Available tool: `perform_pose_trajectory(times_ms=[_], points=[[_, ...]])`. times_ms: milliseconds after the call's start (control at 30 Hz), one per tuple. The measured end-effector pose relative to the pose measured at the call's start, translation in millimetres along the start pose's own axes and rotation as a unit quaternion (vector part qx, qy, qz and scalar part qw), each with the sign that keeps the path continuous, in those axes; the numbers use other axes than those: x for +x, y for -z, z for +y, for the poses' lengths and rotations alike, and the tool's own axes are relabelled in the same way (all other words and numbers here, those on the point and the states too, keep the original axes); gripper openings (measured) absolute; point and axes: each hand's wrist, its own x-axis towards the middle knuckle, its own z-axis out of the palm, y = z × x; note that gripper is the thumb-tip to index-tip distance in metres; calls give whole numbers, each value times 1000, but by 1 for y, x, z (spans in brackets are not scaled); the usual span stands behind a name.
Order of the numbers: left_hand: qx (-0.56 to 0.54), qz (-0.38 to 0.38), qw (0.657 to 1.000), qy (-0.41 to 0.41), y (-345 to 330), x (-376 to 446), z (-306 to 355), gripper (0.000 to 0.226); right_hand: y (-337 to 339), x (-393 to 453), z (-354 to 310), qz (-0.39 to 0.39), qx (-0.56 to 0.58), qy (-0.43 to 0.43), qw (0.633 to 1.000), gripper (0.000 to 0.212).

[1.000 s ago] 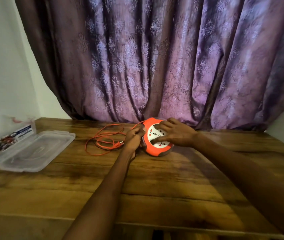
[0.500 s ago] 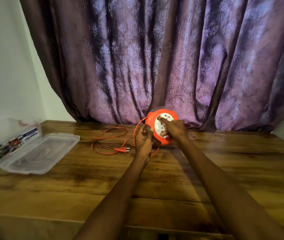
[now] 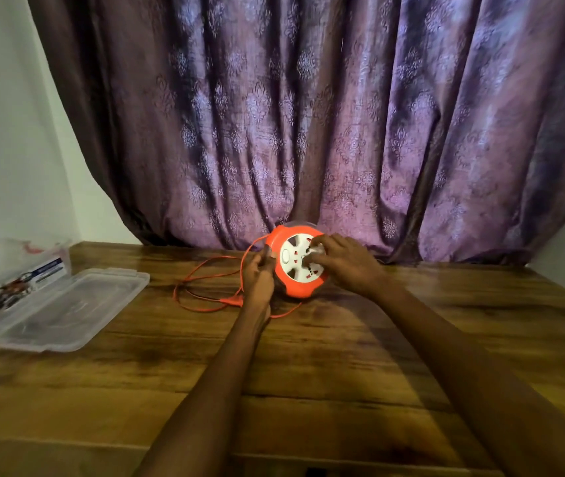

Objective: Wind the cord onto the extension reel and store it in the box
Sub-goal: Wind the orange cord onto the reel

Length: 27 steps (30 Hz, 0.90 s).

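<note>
An orange extension reel (image 3: 296,289) with a white socket face stands tilted on edge at the far middle of the wooden table (image 3: 308,373). My left hand (image 3: 257,278) grips its left rim, where the orange cord (image 3: 201,275) leaves it. My right hand (image 3: 344,261) has its fingers curled on the white face at the right side. The loose cord lies in loops to the left, its plug (image 3: 231,300) near my left wrist. The clear plastic box (image 3: 16,270) sits open at the far left.
The box's clear lid (image 3: 67,308) lies flat on the table beside the box. A purple patterned curtain (image 3: 308,115) hangs right behind the reel. White walls close in at left and right. The table's front edge runs along the bottom.
The reel was lifted off the table and turned up on edge; its white face now shows more toward me. My right hand has shifted across the face, and the cord loops have drawn in slightly.
</note>
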Motion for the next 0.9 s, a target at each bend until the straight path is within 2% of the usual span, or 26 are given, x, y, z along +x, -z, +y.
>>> perform_pose_trajectory(times_ms=[67, 167, 267, 333, 400, 433, 500, 533, 567, 600, 633, 700, 733, 767, 833, 900], points=[[6, -18, 1000, 10, 3, 2, 1, 29, 5, 3, 3, -20, -68, 81, 994, 41], [31, -51, 998, 10, 3, 1, 0, 31, 11, 7, 6, -85, -154, 160, 971, 51], [47, -67, 997, 10, 1, -1, -2, 28, 16, 12, 9, -118, -219, 196, 949, 48], [36, -70, 997, 10, -1, -3, -2, 25, 17, 16, 10, -103, -242, 191, 946, 46], [29, -68, 997, 5, -5, -9, 1, 24, 16, 18, 6, -83, -241, 117, 960, 50], [26, -68, 997, 5, -8, -13, 2, 20, 13, 19, 4, -83, -220, 48, 971, 56], [5, -67, 998, 6, -13, -22, 6, 16, 4, 22, -5, -85, -108, -138, 981, 68], [-6, -64, 998, 9, -16, -25, 7, 20, 0, 25, -9, -73, -23, -251, 965, 70], [-14, -64, 998, 12, -19, -27, 7, 24, -1, 28, -13, -49, 80, -363, 927, 68], [-15, -65, 998, 9, -21, -29, 7, 27, 0, 32, -16, -22, 187, -453, 872, 65], [-14, -62, 998, 5, -22, -30, 7, 30, 2, 35, -18, -4, 290, -507, 812, 65], [-6, -55, 998, -3, -22, -32, 6, 38, -4, 37, -22, 18, 448, -540, 712, 66], [1, -51, 999, -8, -21, -31, 4, 40, -8, 37, -23, 31, 489, -541, 684, 65], [4, -46, 999, -12, -20, -30, 3, 40, -11, 35, -24, 42, 507, -537, 673, 61], [-3, -28, 1000, -2, -16, -27, 4, 36, -16, 32, -25, 38, 496, -524, 691, 52], [-14, -7, 1000, 9, -12, -19, 5, 30, -16, 27, -22, 20, 421, -510, 750, 42]])
